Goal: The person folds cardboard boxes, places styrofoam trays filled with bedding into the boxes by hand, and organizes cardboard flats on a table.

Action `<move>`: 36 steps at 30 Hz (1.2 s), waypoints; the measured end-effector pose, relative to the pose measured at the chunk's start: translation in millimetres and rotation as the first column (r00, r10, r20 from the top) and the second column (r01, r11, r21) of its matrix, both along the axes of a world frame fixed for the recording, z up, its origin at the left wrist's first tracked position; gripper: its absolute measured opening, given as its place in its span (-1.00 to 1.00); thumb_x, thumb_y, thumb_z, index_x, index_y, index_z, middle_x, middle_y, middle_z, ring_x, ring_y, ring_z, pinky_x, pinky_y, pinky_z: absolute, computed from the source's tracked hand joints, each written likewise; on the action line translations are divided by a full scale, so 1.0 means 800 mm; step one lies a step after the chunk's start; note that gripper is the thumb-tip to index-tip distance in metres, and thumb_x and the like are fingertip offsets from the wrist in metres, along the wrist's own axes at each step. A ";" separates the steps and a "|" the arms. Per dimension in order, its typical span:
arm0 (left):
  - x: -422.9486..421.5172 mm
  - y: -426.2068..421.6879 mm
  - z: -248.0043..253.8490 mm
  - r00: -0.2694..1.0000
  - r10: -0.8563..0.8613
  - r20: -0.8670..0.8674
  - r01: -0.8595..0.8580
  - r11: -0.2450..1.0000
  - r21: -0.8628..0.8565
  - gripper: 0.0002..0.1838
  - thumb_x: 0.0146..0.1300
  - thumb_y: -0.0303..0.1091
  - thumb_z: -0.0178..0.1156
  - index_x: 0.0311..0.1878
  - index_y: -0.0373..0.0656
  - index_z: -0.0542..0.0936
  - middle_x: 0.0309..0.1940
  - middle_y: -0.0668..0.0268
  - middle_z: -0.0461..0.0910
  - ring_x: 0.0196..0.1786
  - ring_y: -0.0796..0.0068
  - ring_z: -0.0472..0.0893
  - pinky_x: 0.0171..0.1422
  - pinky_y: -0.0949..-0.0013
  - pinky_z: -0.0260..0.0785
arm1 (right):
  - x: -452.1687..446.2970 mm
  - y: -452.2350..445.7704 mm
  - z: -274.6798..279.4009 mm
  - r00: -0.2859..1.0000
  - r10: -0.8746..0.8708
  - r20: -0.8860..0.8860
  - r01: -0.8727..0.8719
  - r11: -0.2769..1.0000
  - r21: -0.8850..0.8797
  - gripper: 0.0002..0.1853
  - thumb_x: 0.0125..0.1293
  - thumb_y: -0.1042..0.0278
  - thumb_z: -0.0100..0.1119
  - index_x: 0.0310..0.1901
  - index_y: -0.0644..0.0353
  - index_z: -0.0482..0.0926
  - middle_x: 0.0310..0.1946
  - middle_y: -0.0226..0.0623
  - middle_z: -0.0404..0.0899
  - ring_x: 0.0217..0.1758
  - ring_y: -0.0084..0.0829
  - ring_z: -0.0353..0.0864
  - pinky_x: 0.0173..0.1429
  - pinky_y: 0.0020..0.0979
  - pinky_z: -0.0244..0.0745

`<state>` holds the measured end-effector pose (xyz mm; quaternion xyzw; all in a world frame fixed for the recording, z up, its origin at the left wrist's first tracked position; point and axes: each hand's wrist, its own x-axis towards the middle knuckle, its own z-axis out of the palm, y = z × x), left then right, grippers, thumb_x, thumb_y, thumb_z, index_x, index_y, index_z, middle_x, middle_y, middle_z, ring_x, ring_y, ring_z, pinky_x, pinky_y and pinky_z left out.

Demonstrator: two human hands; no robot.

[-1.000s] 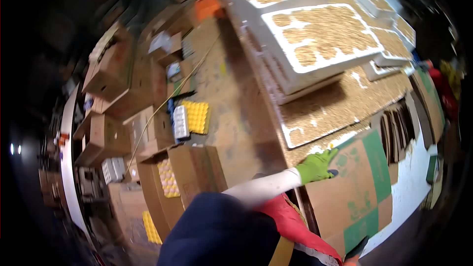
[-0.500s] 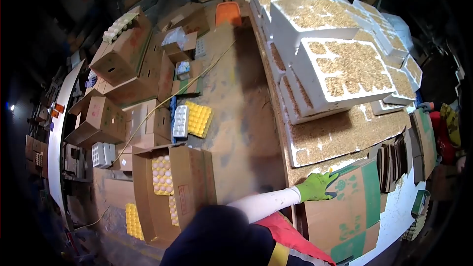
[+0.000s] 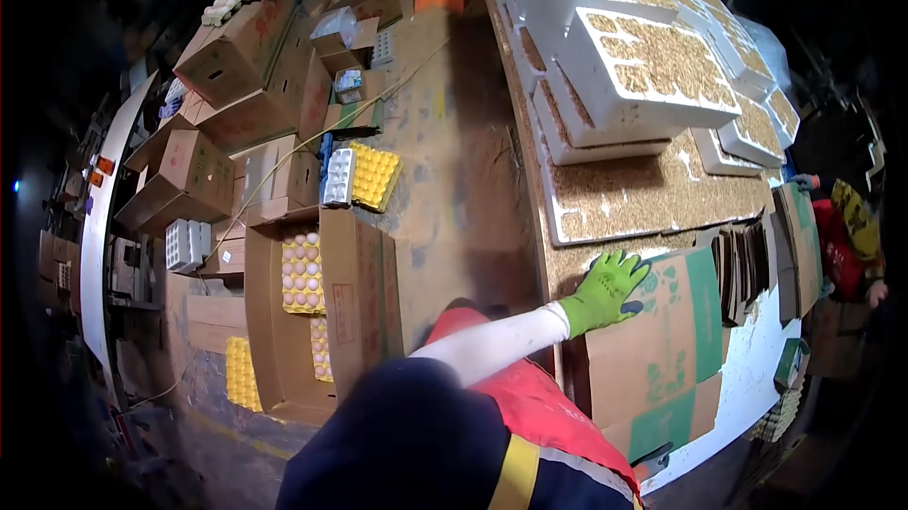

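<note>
A folded-flat cardboard box (image 3: pixel 653 349) with green bands and green print lies on the worktable at my right. My left hand (image 3: pixel 605 294), in a green glove with dark fingertips, rests on its upper left corner, fingers spread and pressed flat. At the box's near lower edge my right hand (image 3: pixel 651 464) shows only in part, gloved in orange and grey. Its dark fingertips lap over the cardboard edge; the rest is hidden behind the box and my red apron (image 3: pixel 539 397).
White foam boxes (image 3: pixel 653 66) topped with wood shavings are stacked on the table. Brown cardboard dividers (image 3: pixel 740 259) stand beside the flat box. A co-worker (image 3: pixel 846 241) is at the far right. On the floor, an open carton (image 3: pixel 359 293) holds egg trays near yellow trays (image 3: pixel 376 176).
My view has tilted, so the surroundings sit higher in the picture. My left hand now lies flatter on the box corner. More of my right hand shows at the near edge.
</note>
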<state>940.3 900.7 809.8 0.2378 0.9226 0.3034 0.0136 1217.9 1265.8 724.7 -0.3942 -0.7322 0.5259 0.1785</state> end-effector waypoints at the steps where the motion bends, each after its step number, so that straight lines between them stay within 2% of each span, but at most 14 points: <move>1: 0.017 -0.001 0.001 0.995 0.017 -0.102 -0.008 0.996 0.089 -0.25 0.28 0.03 0.21 0.43 -0.18 0.32 0.35 0.00 0.35 0.40 -0.08 0.29 0.49 -0.08 0.07 | 0.016 0.014 0.000 1.000 -0.007 -0.015 0.007 1.000 0.014 -0.50 0.54 -0.02 -0.03 0.24 0.24 0.48 0.13 -0.28 0.54 0.07 -0.39 0.49 0.17 -0.36 0.44; 4: 0.065 -0.017 -0.013 0.973 -0.033 -0.230 0.088 0.969 0.231 -0.33 0.26 -0.02 0.23 0.38 -0.13 0.41 0.37 0.08 0.37 0.44 -0.06 0.28 0.49 -0.09 0.07 | 0.056 0.054 -0.015 0.999 -0.006 -0.039 0.010 0.993 0.119 -0.50 0.53 -0.03 -0.01 0.23 0.24 0.49 0.12 -0.28 0.55 0.05 -0.39 0.49 0.15 -0.36 0.45; 5: 0.082 -0.032 -0.015 0.964 -0.038 -0.263 0.103 0.966 0.239 -0.36 0.25 -0.05 0.24 0.37 -0.10 0.44 0.39 0.12 0.37 0.45 -0.03 0.28 0.49 -0.08 0.09 | 0.041 0.059 -0.012 0.917 -0.313 0.246 0.192 0.889 0.416 -0.52 0.53 -0.03 -0.01 0.19 0.23 0.53 0.06 -0.29 0.59 0.01 -0.43 0.51 0.09 -0.41 0.47; 8: 0.126 -0.090 -0.036 0.978 0.022 -0.205 0.040 0.955 0.294 -0.40 0.22 -0.17 0.26 0.35 -0.04 0.49 0.43 0.19 0.36 0.45 0.01 0.31 0.48 -0.07 0.13 | 0.034 0.040 0.065 0.890 -0.330 0.315 0.091 0.806 0.585 -0.42 0.44 -0.06 0.14 0.19 0.35 0.53 0.09 0.19 0.57 0.10 -0.07 0.61 0.17 -0.16 0.54; 11: 0.144 -0.162 -0.064 0.983 0.174 -0.067 -0.143 0.933 0.329 -0.44 0.19 -0.28 0.29 0.31 -0.05 0.52 0.38 0.18 0.42 0.41 -0.02 0.36 0.45 -0.05 0.19 | 0.004 0.063 0.065 0.687 -0.561 0.461 -0.197 0.467 0.862 -0.40 0.45 -0.05 0.13 0.20 0.40 0.50 0.04 0.14 0.61 0.06 -0.05 0.62 0.19 -0.22 0.52; 13: 0.140 -0.209 -0.089 0.964 0.252 -0.089 -0.215 0.929 0.300 -0.48 0.21 -0.29 0.31 0.27 -0.08 0.55 0.31 0.16 0.48 0.36 0.00 0.41 0.40 -0.02 0.26 | -0.031 0.041 0.048 0.983 -0.151 0.099 -0.012 0.495 0.869 -0.42 0.47 0.06 0.15 0.29 0.39 0.41 0.15 0.07 0.56 0.16 -0.13 0.57 0.26 -0.29 0.46; 14: 0.136 -0.233 -0.106 0.954 0.298 -0.027 -0.277 0.912 0.302 -0.48 0.23 -0.21 0.29 0.28 -0.07 0.53 0.25 0.17 0.50 0.30 0.02 0.44 0.37 0.00 0.27 | -0.082 -0.042 0.083 0.991 -0.135 0.017 0.086 0.723 0.685 -0.44 0.47 0.15 0.17 0.33 0.40 0.37 0.26 0.01 0.50 0.26 -0.19 0.52 0.33 -0.32 0.42; 15: 0.133 -0.256 -0.116 0.936 0.351 0.037 -0.345 0.888 0.305 -0.47 0.26 -0.14 0.27 0.29 -0.05 0.52 0.20 0.18 0.53 0.24 0.05 0.48 0.34 0.02 0.28 | -0.102 -0.020 0.054 0.999 -0.022 -0.033 0.038 0.772 0.634 -0.42 0.48 0.17 0.17 0.37 0.39 0.33 0.30 0.00 0.46 0.30 -0.21 0.48 0.37 -0.32 0.39; 16: 0.126 -0.282 -0.118 0.935 0.353 0.034 -0.347 0.892 0.289 -0.47 0.30 -0.11 0.24 0.30 -0.05 0.50 0.17 0.19 0.56 0.18 0.06 0.51 0.31 0.04 0.31 | -0.126 -0.011 0.035 0.992 0.086 -0.088 -0.020 0.817 0.576 -0.39 0.48 0.19 0.16 0.41 0.37 0.28 0.35 -0.02 0.41 0.34 -0.23 0.45 0.41 -0.33 0.36; 17: 0.117 -0.309 -0.115 0.927 0.374 0.014 -0.362 0.886 0.290 -0.47 0.30 -0.11 0.24 0.30 -0.05 0.50 0.17 0.19 0.56 0.18 0.06 0.51 0.31 0.04 0.31 | -0.168 -0.081 0.037 0.991 0.120 0.054 -0.120 0.663 0.739 -0.38 0.48 0.21 0.17 0.43 0.37 0.25 0.35 -0.02 0.41 0.36 -0.23 0.44 0.43 -0.32 0.34; 18: 0.111 -0.334 -0.109 0.931 0.361 0.050 -0.362 0.899 0.247 -0.47 0.31 -0.09 0.22 0.31 -0.05 0.50 0.17 0.18 0.55 0.19 0.05 0.51 0.30 0.03 0.32 | -0.205 -0.178 0.071 0.977 0.215 0.003 -0.164 0.737 0.655 -0.38 0.47 0.25 0.17 0.44 0.36 0.24 0.38 -0.03 0.37 0.39 -0.21 0.40 0.44 -0.27 0.31; 24: 0.112 -0.456 -0.155 0.892 0.439 0.106 -0.440 0.898 -0.018 -0.45 0.33 -0.03 0.18 0.31 -0.08 0.48 0.20 0.10 0.53 0.24 0.01 0.48 0.31 -0.02 0.31 | -0.325 -0.479 0.123 0.672 0.735 -0.085 -0.578 0.593 0.560 -0.39 0.35 0.38 0.21 0.37 0.42 0.30 0.34 -0.01 0.38 0.38 -0.12 0.37 0.48 -0.18 0.20; 30: 0.091 -0.549 -0.137 0.873 0.425 0.238 -0.423 0.904 -0.062 -0.46 0.28 -0.07 0.20 0.29 -0.06 0.50 0.19 0.13 0.53 0.22 0.08 0.52 0.29 0.03 0.34 | -0.382 -0.624 0.089 0.484 0.866 -0.126 -0.846 0.499 0.186 -0.55 0.32 0.47 0.22 0.24 0.29 0.46 0.11 -0.10 0.52 0.14 -0.20 0.55 0.27 -0.26 0.45; 36: 0.023 -0.607 -0.108 0.831 0.514 0.214 -0.518 0.855 -0.043 -0.40 0.23 -0.03 0.24 0.30 -0.10 0.49 0.19 0.13 0.54 0.20 0.08 0.52 0.28 0.05 0.35 | -0.495 -0.717 0.079 0.230 0.972 0.042 -0.950 0.214 0.229 -0.64 0.28 0.53 0.26 0.12 0.30 0.55 -0.03 -0.17 0.63 0.01 -0.32 0.62 0.11 -0.34 0.51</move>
